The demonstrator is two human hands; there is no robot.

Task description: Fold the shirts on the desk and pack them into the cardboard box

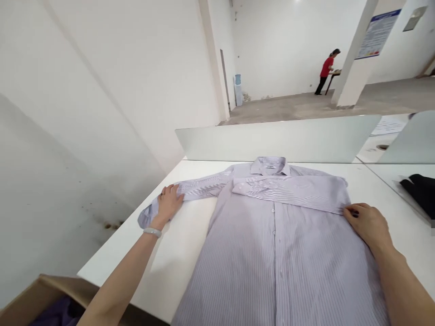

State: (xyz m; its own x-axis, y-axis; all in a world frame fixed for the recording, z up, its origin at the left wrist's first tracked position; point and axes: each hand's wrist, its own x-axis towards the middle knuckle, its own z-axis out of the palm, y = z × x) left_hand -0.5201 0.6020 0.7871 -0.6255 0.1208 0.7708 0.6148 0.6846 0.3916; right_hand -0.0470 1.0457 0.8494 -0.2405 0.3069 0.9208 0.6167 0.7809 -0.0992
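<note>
A pale lilac, finely striped long-sleeved shirt [244, 253] lies front up on the white table [170, 267], its collar [270, 165] towards the far edge. One sleeve [295, 192] is folded across the chest, on the right side of the view. The other sleeve [204, 186] stretches out to the left. On that sleeve near its cuff rests my left hand [168, 203], open, fingers laid over the cloth. At the right-hand fold of the crossed sleeve, my right hand [369, 224] pinches the cloth between thumb and fingers.
A low frosted partition [278, 140] borders the table's far side. Black cloth [421, 192] lies at the right. An open cardboard box [30, 292] with purple cloth inside stands at the lower left. In the background a person in red [326, 68] stands at a table.
</note>
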